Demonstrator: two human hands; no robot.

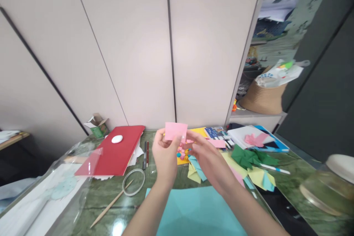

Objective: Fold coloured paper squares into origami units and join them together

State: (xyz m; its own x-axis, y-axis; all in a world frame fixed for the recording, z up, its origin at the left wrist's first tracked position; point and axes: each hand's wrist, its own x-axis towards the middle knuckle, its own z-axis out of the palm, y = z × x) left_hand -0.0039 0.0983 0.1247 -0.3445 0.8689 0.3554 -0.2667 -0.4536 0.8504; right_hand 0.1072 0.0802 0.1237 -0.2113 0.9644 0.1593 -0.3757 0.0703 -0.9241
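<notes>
A small pink piece of paper (176,129) is held up in front of me over the table. My left hand (165,156) grips it at the lower edge, thumb on the front and fingers behind. My right hand (210,162) is at the paper's right edge, its fingers stretched out and the thumb apart from them. Whether its fingertips press on the paper from behind I cannot tell. Under both wrists lies a large turquoise sheet (197,210). Small colourful pieces (182,153) on a yellow backing show between the hands, partly hidden.
Left of the hands are a red folder (116,151) with a white round object (117,139), a tape ring (133,182) and a pointed wooden stick (110,203). To the right lie green folded paper (246,156), a white pen (275,169) and a lidded jar (329,188). Cabinet doors (132,44) stand behind.
</notes>
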